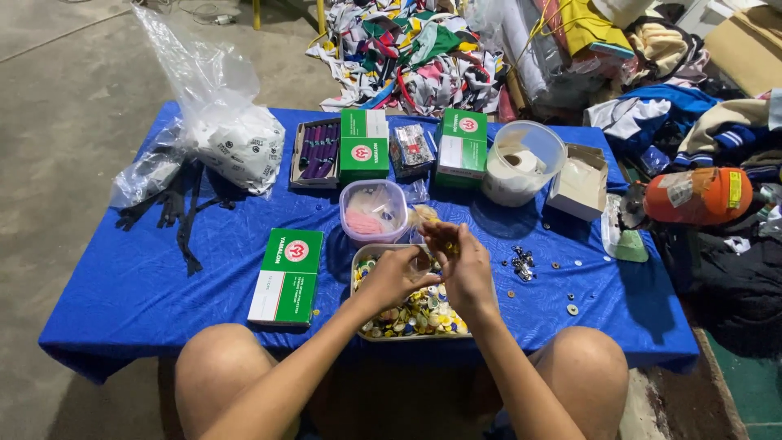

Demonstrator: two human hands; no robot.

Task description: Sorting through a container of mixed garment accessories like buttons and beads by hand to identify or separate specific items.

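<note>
My left hand point(397, 275) and my right hand point(463, 266) meet over a shallow metal tray point(359, 272) filled with several coloured buttons. Both hands pinch a small clear plastic bag point(423, 261) between them; my right fingers also hold a small yellow piece, too small to tell what. Just beyond the tray stands a clear plastic tub point(374, 211) with pink contents. The tray rests on a low table covered with a blue cloth point(147, 277), and my bare knees show below its front edge.
Green and white boxes lie at the left front point(286, 276) and at the back point(363, 145) point(462, 148). A round clear container point(521, 162), a small cardboard box point(579, 182), a clear bag of white pieces point(236, 143), black zippers point(183, 208) and loose metal bits point(522, 264) surround them. Fabric piles lie behind.
</note>
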